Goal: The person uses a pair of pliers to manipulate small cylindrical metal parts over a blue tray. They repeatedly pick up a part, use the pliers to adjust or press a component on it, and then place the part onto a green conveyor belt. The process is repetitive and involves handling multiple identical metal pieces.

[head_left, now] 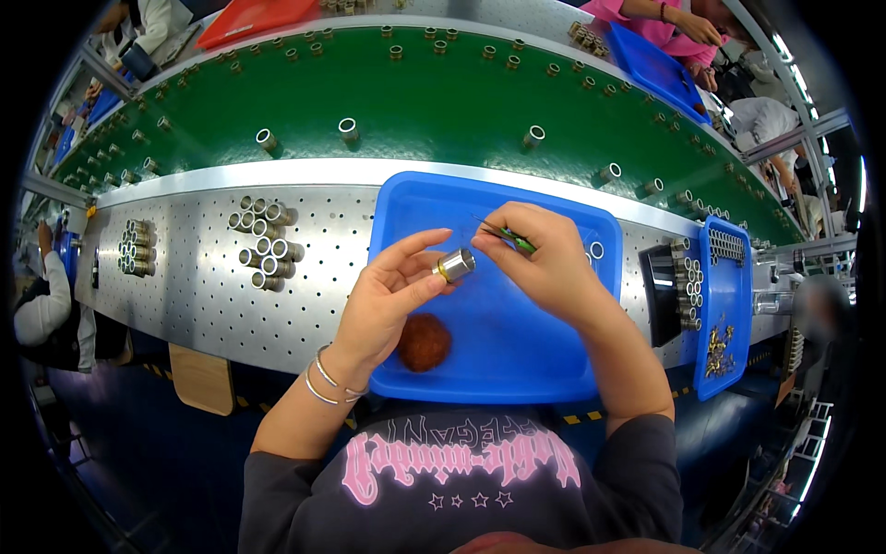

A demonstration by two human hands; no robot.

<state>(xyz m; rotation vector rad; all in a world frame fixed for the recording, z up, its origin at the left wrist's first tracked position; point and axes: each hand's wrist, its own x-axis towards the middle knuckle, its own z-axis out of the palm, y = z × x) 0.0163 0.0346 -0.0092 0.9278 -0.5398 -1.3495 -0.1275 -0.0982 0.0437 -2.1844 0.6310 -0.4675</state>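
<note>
Over the blue tray (498, 369), my left hand (388, 286) grips a short metal sleeve (459, 264), silver with a brass-coloured end, tilted with its silver end toward my right hand. My right hand (540, 254) pinches a pair of tweezers (509, 238) with green-and-dark handles, their thin tip pointing left, close above the sleeve but apart from it. Whether the tip holds anything is too small to tell. A reddish-brown fuzzy ball (424, 343) lies in the tray's near left corner. Part of a ring-shaped metal piece (597, 250) shows behind my right hand.
Metal sleeves (268, 246) stand grouped on the perforated metal table (318, 314) to the left. Beyond runs a green conveyor belt (443, 111) carrying several sleeves. At right are a black holder (659, 295) and another blue tray (721, 305) with small brass parts. Co-workers sit across the belt.
</note>
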